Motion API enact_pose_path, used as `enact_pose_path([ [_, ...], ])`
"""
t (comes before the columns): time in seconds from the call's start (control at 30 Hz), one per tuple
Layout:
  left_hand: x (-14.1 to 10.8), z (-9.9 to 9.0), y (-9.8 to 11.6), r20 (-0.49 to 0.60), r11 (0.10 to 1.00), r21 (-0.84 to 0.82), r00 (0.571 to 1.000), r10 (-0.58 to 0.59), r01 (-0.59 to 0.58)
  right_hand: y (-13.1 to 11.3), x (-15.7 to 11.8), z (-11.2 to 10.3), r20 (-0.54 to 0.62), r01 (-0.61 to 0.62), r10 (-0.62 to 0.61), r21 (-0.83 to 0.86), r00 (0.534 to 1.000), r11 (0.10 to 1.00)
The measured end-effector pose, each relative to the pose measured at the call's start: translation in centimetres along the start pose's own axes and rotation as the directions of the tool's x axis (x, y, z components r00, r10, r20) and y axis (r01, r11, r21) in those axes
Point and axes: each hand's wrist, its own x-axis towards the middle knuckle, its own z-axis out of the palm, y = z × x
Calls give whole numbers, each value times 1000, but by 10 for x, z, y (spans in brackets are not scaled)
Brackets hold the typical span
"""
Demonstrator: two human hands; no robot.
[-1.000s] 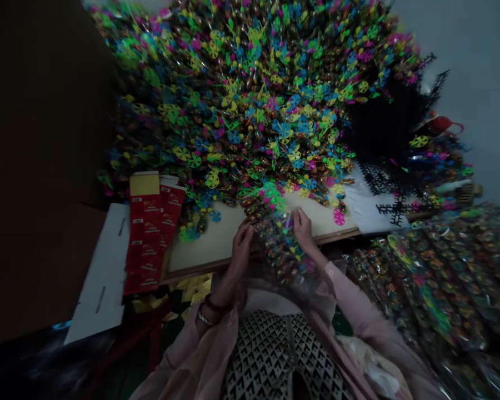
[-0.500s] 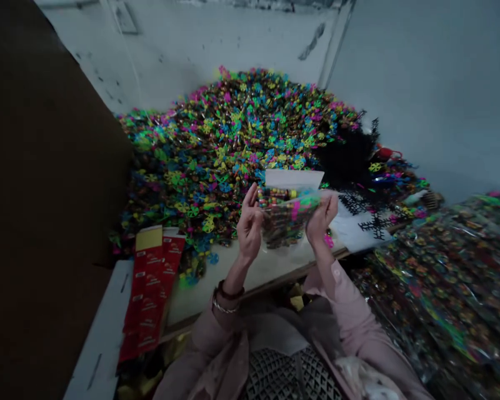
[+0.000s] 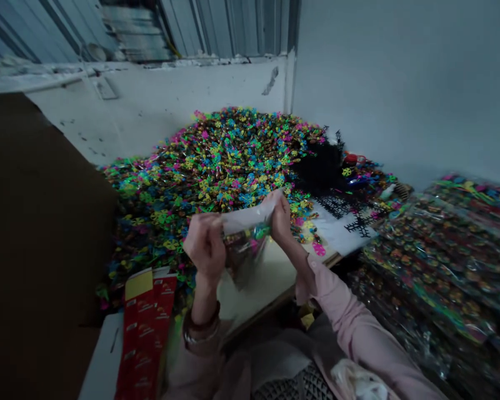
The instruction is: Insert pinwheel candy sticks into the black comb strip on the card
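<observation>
Between my two hands a clear plastic bag (image 3: pixel 242 256) is stretched out above the table's front part. Small colourful pieces show inside it, blurred by motion; a whitish flap runs along its top. My left hand (image 3: pixel 206 244) is closed on the bag's left upper corner. At the right upper corner, my right hand (image 3: pixel 280 214) pinches the bag with fingers pressed together. Just beyond the hands rises a big heap of small bright plastic toys (image 3: pixel 233 161) in green, yellow, blue and pink.
Red printed cards (image 3: pixel 144 333) lie at the left beside a tall brown cardboard box (image 3: pixel 45 222). Black net-like plastic pieces (image 3: pixel 320 166) sit on the heap's right side. Filled clear bags (image 3: pixel 450 261) are piled at the right. Walls stand behind and to the right.
My view has tilted up and shifted. The bag has tilted and its whitish flap is now drawn between my hands; my left hand has turned over from upright fingers to a closed grip.
</observation>
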Motion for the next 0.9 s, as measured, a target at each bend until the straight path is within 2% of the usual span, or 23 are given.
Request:
enact_pose_path([
  [0.07,-26,-1,15,187,987,110,978,93,-114,19,-2,-3,133,-115,102,93,986,989],
  [0.1,-42,4,23,312,976,140,943,114,-164,28,-3,-9,197,-166,140,121,970,979],
  [0.13,-59,12,32,444,967,151,888,121,-207,36,-3,-18,260,-207,168,130,951,970],
  [0.2,-93,35,48,669,959,82,729,148,-271,52,-4,-42,355,-254,201,109,913,961],
  [0.23,-109,48,53,746,960,7,641,181,-280,58,-3,-56,382,-266,214,87,899,960],
  [0.27,-122,62,56,785,961,-81,577,225,-264,64,-2,-72,391,-276,230,64,891,959],
  [0.3,-133,75,56,789,961,-164,555,264,-225,70,-2,-88,388,-283,244,45,889,958],
  [0.33,-141,88,51,768,962,-219,580,274,-164,74,-1,-103,377,-288,255,35,890,957],
  [0.37,-145,101,42,728,966,-242,642,240,-86,79,1,-117,363,-292,262,29,894,956],
  [0.4,-146,114,29,675,974,-226,722,151,7,83,2,-131,353,-294,270,15,896,956],
  [0.43,-144,127,12,619,978,-172,785,13,119,87,5,-143,347,-297,280,-4,895,955],
  [0.47,-140,141,-8,587,969,-94,799,-131,228,91,8,-153,346,-305,293,-20,891,952],
  [0.5,-134,154,-30,590,951,5,767,-252,309,93,13,-163,340,-309,305,-45,889,950],
  [0.53,-128,167,-51,658,923,116,668,-347,366,96,17,-172,301,-288,303,-96,904,953],
  [0.6,-119,188,-89,815,850,336,327,-478,406,98,25,-189,133,-196,233,-245,963,949],
  [0.63,-116,197,-105,839,833,388,223,-496,393,98,27,-197,30,-149,167,-321,986,935],
  [0.67,-116,204,-118,854,824,418,144,-500,381,99,26,-205,-60,-115,99,-397,993,911],
  [0.7,-116,210,-127,862,824,424,111,-494,375,101,23,-212,-120,-103,52,-465,991,879],
  [0.73,-118,214,-135,868,827,419,104,-486,374,104,16,-218,-138,-111,45,-520,989,847],
  [0.8,-121,222,-145,879,832,406,86,-468,378,114,-4,-225,-88,-148,119,-648,989,747],
  [0.9,-120,233,-155,898,841,366,86,-431,397,135,-39,-221,5,-161,271,-796,962,584],
])
